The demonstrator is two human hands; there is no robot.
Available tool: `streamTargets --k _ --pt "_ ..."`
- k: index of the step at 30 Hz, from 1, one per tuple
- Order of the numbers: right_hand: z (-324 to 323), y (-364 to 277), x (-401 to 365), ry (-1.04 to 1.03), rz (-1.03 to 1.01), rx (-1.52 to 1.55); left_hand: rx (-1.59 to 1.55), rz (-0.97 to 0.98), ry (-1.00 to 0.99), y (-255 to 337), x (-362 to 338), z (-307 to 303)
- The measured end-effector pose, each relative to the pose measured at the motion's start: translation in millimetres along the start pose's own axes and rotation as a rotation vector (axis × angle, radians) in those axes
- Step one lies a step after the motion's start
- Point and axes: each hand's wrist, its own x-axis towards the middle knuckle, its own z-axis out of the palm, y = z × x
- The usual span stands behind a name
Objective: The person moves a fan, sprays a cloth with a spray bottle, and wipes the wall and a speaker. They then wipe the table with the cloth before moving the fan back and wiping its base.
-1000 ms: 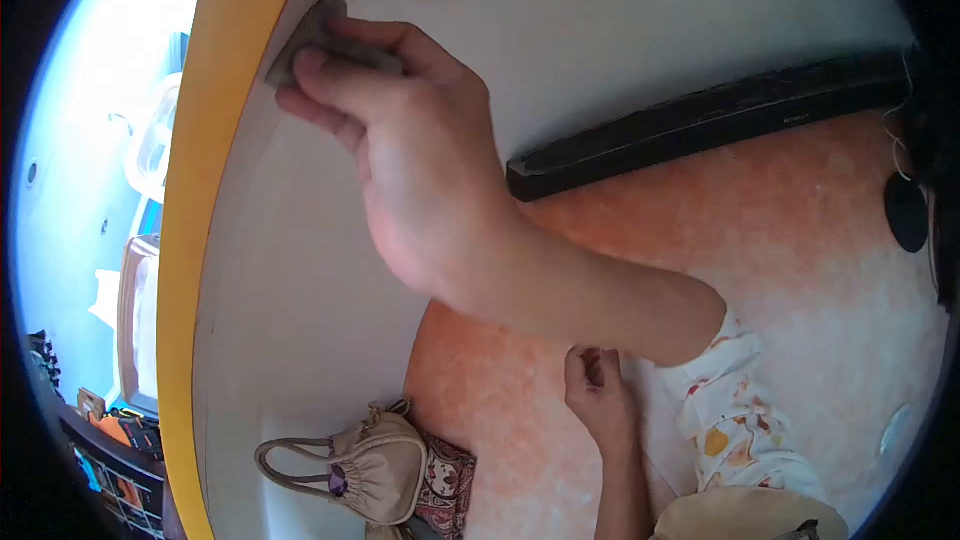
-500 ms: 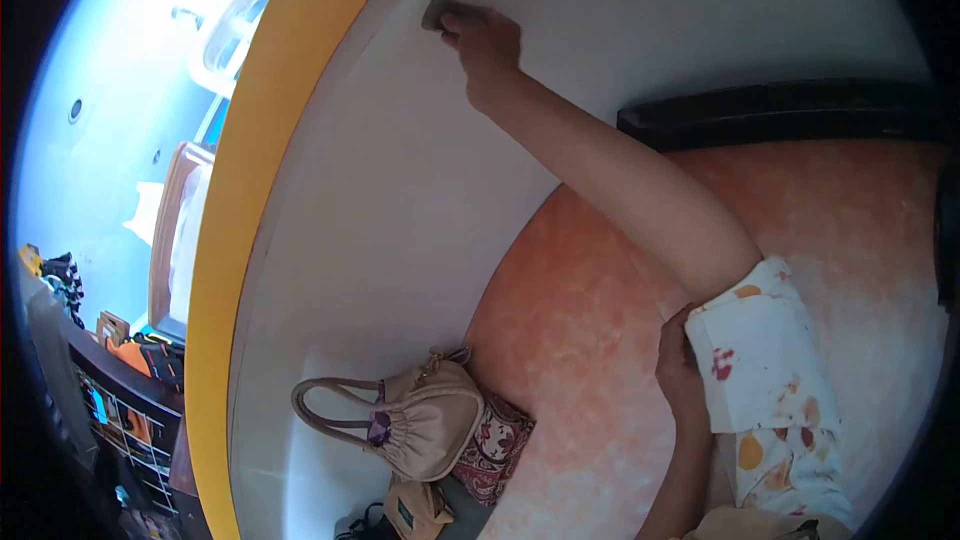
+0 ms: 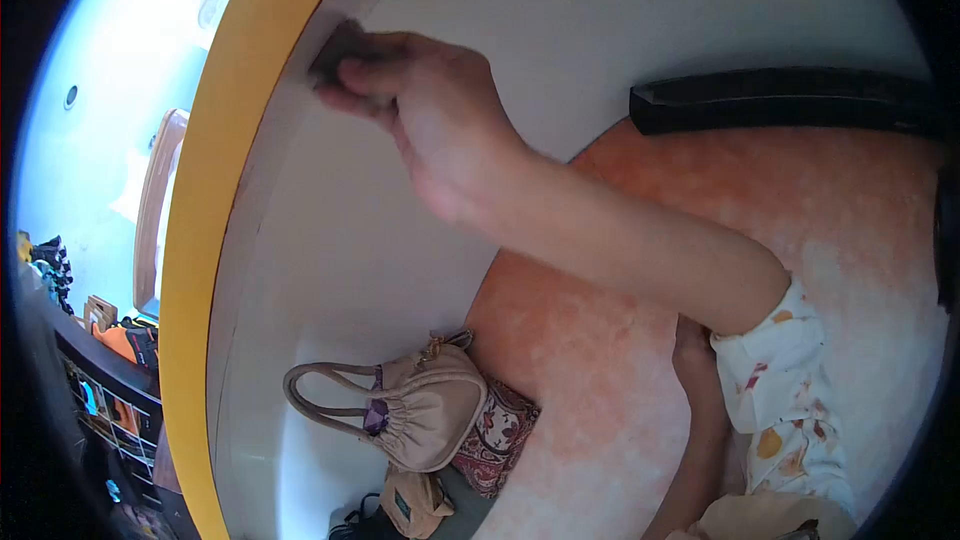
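My right hand (image 3: 430, 100) is closed round a small dark grey pad (image 3: 340, 52), blurred by motion. It holds the pad at the white surface (image 3: 350, 270), close to the yellow edge band (image 3: 215, 140); its kind does not show clearly. The bare forearm runs back to a white sleeve (image 3: 775, 370) with orange and red spots. Beside that sleeve, near the right elbow, is my left hand (image 3: 693, 355). Its fingers are mostly hidden behind the arm and cloth.
A beige handbag (image 3: 430, 415) stands by a red patterned pouch (image 3: 505, 440) and a small tan bag (image 3: 415, 505). A long black bar (image 3: 780, 100) lies along the upper right, above a mottled orange surface (image 3: 590, 340). Past the yellow band is a dark rack (image 3: 115, 410).
My right hand has moved left and slightly down with the pad, towards the yellow band, and looks larger. The view has shifted a little; my left hand stays near the right elbow.
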Motion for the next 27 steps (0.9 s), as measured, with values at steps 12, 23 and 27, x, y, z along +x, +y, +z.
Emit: streamTargets --k 12,23,27 --pt "-92.1 48.8 71.9 0.366 -0.315 -0.837 0.029 0.031 0.039 1.1 1.2 -1.6" --pt "-106.2 180.2 94.6 -0.58 -0.797 -1.554 0.012 0.067 0.064 0.0 4.3 -5.3" --pt "-119.3 134.7 118.0 -0.75 -0.761 -1.774 0.026 0.077 0.077 0.9 3.8 -5.5"
